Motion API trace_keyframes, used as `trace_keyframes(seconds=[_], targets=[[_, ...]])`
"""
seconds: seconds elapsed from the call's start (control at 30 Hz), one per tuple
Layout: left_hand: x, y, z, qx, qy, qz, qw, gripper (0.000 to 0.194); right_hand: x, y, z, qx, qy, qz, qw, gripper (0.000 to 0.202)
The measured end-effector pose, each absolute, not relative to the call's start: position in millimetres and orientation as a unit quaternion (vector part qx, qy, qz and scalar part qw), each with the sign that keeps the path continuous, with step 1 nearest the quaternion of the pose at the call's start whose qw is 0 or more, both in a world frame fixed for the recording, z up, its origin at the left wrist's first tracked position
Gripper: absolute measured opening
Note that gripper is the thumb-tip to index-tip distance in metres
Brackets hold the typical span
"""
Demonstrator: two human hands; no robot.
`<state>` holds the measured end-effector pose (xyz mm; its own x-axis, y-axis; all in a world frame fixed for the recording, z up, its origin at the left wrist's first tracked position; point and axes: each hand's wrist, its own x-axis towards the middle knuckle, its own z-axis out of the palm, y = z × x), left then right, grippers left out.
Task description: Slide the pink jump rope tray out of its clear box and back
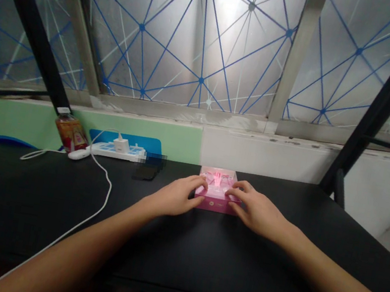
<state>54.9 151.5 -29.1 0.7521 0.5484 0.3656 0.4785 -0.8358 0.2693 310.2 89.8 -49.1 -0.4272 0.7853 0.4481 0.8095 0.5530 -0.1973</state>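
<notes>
A pink box (215, 205) with what looks like a clear top sits on the black table in front of me. Pale pink contents (217, 178) show through its top, too small to name. My left hand (179, 194) grips the box's left side, thumb at the near left corner and fingers bent over the top edge. On the right side, my right hand (258, 210) holds it the same way, with its thumb against the front right corner. Both hands are partly closed around the box.
Left on the black table (176, 253) are a white power strip (104, 149) with a charger (121, 145), a white mouse-like object (79, 153), a drink bottle (71, 132) and a dark flat object (146, 172). A white cable (107, 196) runs past my left forearm. Black posts (379, 105) stand at both sides.
</notes>
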Motion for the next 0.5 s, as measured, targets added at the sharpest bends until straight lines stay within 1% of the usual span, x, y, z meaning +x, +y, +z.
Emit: trace_keyframes(seconds=[0.07, 0.23, 0.5], targets=[[55.0, 152.0, -29.2, 0.932, 0.276, 0.223, 0.078, 0.034, 311.1, 90.5, -48.5, -0.468, -0.848, -0.025, 0.247, 0.028], [54.4, 153.2, -30.0, 0.939, 0.263, 0.208, 0.069, 0.025, 314.8, 89.3, -46.4, -0.467, -0.853, -0.024, 0.233, 0.029], [55.7, 153.0, -30.1, 0.936, 0.268, 0.215, 0.073, 0.025, 315.1, 89.4, -48.1, -0.47, -0.848, -0.005, 0.245, 0.034]])
